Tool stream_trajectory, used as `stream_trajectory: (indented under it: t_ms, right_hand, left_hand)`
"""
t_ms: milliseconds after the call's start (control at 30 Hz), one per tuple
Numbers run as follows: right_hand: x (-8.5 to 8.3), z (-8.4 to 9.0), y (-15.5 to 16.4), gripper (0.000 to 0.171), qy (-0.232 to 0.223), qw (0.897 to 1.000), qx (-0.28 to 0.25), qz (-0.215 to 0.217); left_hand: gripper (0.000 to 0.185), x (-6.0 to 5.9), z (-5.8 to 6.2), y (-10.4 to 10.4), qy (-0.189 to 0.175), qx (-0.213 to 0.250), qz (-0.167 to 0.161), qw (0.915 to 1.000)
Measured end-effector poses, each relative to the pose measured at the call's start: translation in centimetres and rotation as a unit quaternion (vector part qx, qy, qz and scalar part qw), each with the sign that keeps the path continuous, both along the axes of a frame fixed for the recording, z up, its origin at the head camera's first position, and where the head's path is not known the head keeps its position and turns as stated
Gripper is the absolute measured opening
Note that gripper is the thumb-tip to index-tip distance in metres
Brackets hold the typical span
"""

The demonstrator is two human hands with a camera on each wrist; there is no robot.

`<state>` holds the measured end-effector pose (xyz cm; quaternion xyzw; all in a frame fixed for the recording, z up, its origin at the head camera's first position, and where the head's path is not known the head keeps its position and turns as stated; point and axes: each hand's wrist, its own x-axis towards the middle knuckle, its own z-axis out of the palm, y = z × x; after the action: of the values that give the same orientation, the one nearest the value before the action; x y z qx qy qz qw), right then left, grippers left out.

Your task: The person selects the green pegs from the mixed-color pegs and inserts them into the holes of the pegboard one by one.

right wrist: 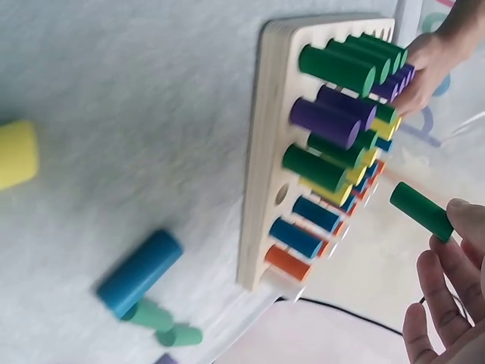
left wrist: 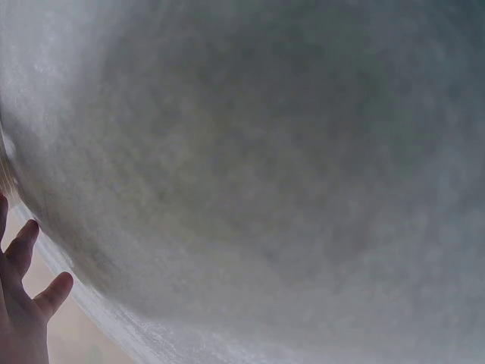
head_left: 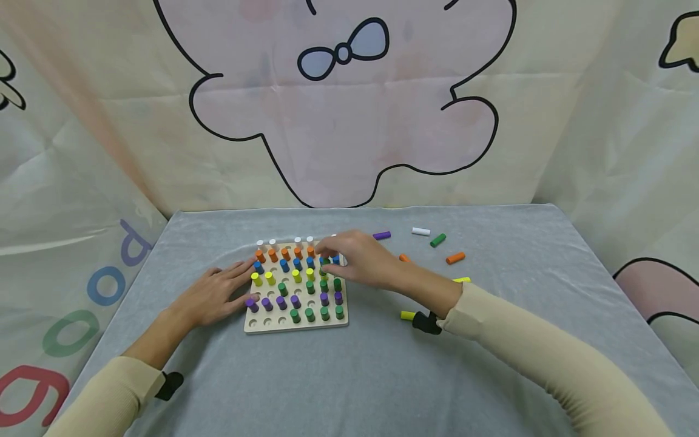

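A wooden peg board (head_left: 256, 325) lies on the grey cloth, filled with rows of white, orange, blue, yellow, green and purple pegs; several holes near its front left are empty. My left hand (head_left: 240, 284) rests flat at the board's left edge with its fingers straight. Hovering over the far right part of the board, my right hand (head_left: 332, 255) pinches a green peg (right wrist: 420, 210) at its fingertips, a little above the standing pegs. In the left wrist view only fingers (left wrist: 26, 299) and blurred cloth show.
Loose pegs lie to the right of the board: purple (head_left: 382, 235), white (head_left: 421, 231), green (head_left: 438, 240), orange (head_left: 455, 258) and yellow (head_left: 408, 315). A blue peg (right wrist: 140, 273) lies close to the board's edge. Printed fabric walls stand behind and beside the table.
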<state>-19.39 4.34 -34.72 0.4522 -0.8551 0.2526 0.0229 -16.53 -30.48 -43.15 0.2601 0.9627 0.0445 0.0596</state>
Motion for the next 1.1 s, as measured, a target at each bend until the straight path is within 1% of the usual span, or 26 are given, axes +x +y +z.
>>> stream_trajectory:
  t_ms: [367, 533, 767, 1100]
  right_hand:
    - [1.1, -0.2, -2.9, 0.025, 0.016, 1.0, 0.003, 0.022]
    - [1.6, -0.4, -3.9, 0.026, 0.004, 0.999, 0.007, 0.034]
    - [2.2, -1.1, -5.3, 0.028, -0.02, 0.998, -0.013, 0.064]
    - [2.8, -2.6, -6.5, 0.03, -0.047, 0.997, -0.008, 0.062]
  left_hand:
    - [0.076, 0.0, -0.1, -0.1, 0.0, 0.005, -0.002, 1.0]
    - [0.076, -0.1, -0.2, -0.2, 0.001, 0.006, -0.001, 1.0]
    - [0.074, -0.1, -0.2, -0.1, 0.002, 0.002, -0.003, 1.0]
    - [0.075, -0.2, -0.2, -0.2, -0.002, 0.0, -0.002, 1.0]
